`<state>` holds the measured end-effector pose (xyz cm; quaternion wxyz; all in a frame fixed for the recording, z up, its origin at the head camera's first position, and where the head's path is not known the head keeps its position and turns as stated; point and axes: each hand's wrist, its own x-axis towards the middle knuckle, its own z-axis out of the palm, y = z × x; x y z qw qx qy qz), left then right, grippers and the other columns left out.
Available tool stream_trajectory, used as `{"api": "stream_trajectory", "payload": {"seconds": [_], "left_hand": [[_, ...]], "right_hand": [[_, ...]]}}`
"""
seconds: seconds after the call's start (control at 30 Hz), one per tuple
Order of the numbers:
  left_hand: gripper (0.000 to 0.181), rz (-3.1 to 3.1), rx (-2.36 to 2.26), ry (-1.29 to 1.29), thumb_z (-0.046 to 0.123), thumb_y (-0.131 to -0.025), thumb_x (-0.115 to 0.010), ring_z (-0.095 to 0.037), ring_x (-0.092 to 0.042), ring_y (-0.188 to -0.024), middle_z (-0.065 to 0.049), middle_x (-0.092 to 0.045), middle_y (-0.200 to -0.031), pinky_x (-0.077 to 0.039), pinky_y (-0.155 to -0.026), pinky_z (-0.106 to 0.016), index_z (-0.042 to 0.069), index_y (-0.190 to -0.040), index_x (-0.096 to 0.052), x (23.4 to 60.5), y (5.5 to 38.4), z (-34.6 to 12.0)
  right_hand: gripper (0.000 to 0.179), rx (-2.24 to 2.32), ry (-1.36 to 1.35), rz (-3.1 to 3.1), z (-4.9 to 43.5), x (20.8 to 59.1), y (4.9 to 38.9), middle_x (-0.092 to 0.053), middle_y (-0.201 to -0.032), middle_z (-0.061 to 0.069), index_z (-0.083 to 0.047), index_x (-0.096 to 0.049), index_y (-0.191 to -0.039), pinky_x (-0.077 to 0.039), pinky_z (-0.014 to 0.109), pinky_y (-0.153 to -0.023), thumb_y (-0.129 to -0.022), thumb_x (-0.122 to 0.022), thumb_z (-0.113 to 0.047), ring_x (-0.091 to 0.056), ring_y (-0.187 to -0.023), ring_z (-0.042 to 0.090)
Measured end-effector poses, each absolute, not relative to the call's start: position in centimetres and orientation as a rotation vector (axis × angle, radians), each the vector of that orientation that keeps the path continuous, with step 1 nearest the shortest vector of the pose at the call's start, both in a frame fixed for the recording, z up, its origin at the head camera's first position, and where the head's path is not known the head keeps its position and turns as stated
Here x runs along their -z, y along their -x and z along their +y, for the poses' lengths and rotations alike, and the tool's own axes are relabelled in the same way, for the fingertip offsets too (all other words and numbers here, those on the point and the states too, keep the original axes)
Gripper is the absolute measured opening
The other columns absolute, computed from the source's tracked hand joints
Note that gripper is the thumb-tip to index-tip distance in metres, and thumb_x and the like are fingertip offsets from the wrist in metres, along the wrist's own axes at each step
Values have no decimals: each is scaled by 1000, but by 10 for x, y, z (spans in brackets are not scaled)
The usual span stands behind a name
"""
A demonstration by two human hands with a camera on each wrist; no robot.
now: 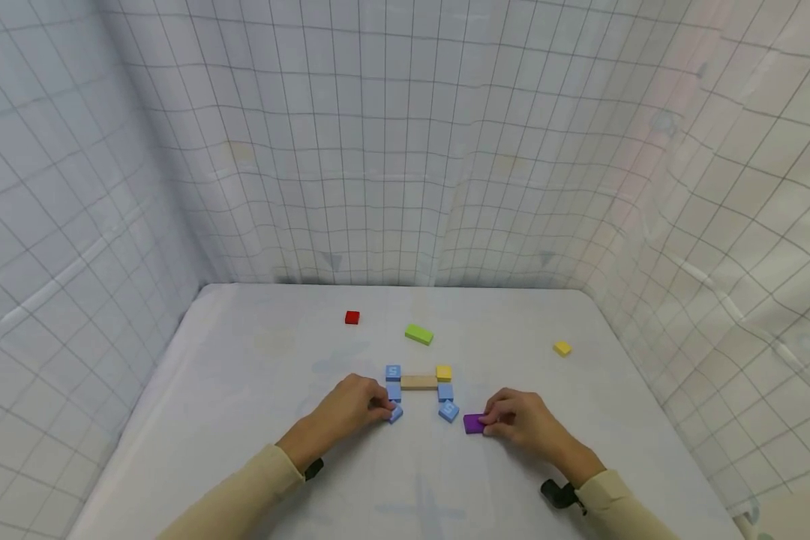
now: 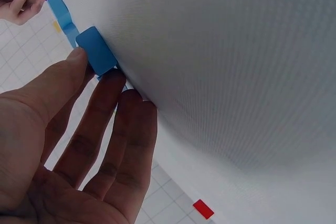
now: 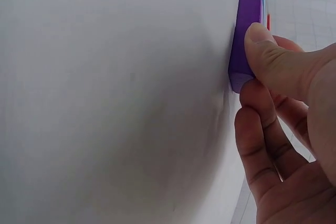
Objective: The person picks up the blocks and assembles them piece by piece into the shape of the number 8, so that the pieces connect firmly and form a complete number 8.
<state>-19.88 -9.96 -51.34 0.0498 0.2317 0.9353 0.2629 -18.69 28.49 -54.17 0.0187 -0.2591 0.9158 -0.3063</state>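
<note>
Gridded curtain (image 1: 405,135), white table (image 1: 256,375), red block (image 1: 352,318)

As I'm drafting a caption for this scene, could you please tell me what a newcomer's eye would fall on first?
Probably the purple block, pinched in the right grip. Next, the blue block in the left grip, left of the purple one. Farther back, the red block stands out against the white tabletop.

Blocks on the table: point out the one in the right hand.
The purple block, pinched in the right hand; every other block in view is another colour.
</note>
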Motion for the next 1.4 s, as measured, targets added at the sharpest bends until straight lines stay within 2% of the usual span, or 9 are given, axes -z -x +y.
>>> {"api": "stream_trajectory", "payload": {"seconds": [0.27,0.6,0.83,0.93,1.03,1.2,1.4], "left_hand": [[9,2845,-804,-733,10,-96,-97,-7,-69,-85,2,-87,-97,-68,-86,-32,11,-104,-92,515,199,-100],[9,2836,-796,-736,9,-96,-96,-8,-69,-86,2,-87,-97,-69,-88,-35,11,-104,-92,514,200,-100],[8,2820,-853,-821,10,-97,-95,-7,-68,-85,4,-87,-97,-69,-88,-32,12,-104,-92,523,205,-106],[7,2803,-857,-805,10,-98,-95,-7,-68,-86,4,-87,-97,-70,-91,-34,12,-104,-92,521,205,-105],[8,2790,-834,-729,7,-97,-95,-9,-70,-88,2,-88,-97,-71,-94,-39,11,-103,-91,512,201,-101],[8,2802,-805,-720,9,-97,-96,-10,-70,-88,2,-88,-99,-71,-93,-39,11,-103,-91,511,200,-99],[8,2812,-811,-728,11,-96,-96,-9,-69,-88,3,-88,-99,-70,-92,-39,12,-102,-91,513,201,-99]], "right_hand": [[14,971,879,2788,272,543,183,-82,-116,-8,-26,-91,-95,-65,24,-92,-96,-97,-12,-74,-105,3],[12,1009,962,2721,256,543,176,-81,-113,-10,-24,-93,-100,-65,22,-87,-97,-97,-14,-72,-102,0],[9,931,1056,2752,243,539,173,-81,-111,-14,-22,-93,-102,-65,26,-93,-97,-98,-16,-72,-106,1],[10,855,1103,2814,236,539,172,-81,-110,-18,-25,-94,-100,-63,30,-97,-95,-100,-20,-70,-107,1],[11,802,1132,2863,229,540,172,-81,-108,-21,-27,-94,-98,-58,29,-94,-93,-102,-24,-64,-103,0],[10,744,1135,2895,219,539,172,-81,-106,-21,-29,-94,-98,-49,23,-87,-93,-102,-28,-56,-98,-1],[9,683,1122,2914,208,536,172,-82,-107,-21,-30,-95,-101,-46,24,-89,-95,-100,-32,-58,-102,1]]}}
